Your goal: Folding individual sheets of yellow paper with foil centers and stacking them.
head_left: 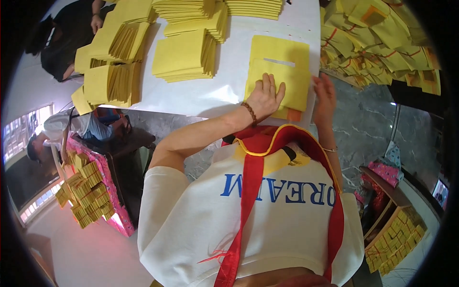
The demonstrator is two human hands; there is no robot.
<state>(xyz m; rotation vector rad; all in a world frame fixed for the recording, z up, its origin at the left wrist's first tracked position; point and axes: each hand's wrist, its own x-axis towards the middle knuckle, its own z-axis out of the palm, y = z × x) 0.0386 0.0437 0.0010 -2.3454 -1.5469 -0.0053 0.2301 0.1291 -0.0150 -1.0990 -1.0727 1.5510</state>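
A flat yellow paper piece (295,81) lies near the right edge of the white table, with a narrow pale slit across its upper part and an orange patch at its lower end. My left hand (267,95), with a beaded bracelet at the wrist, rests flat on it with the fingers stretched out. My right hand (324,98) is beside the paper, at the table's right edge. Its fingers are raised and partly apart, and nothing shows in them.
Stacks of folded yellow paper (184,55) stand on the white table (210,98), with more stacks (112,83) at its left. A heap of yellow bundles (377,43) lies beyond the right edge. A person in black (67,38) works at the far left; another (71,125) sits lower left.
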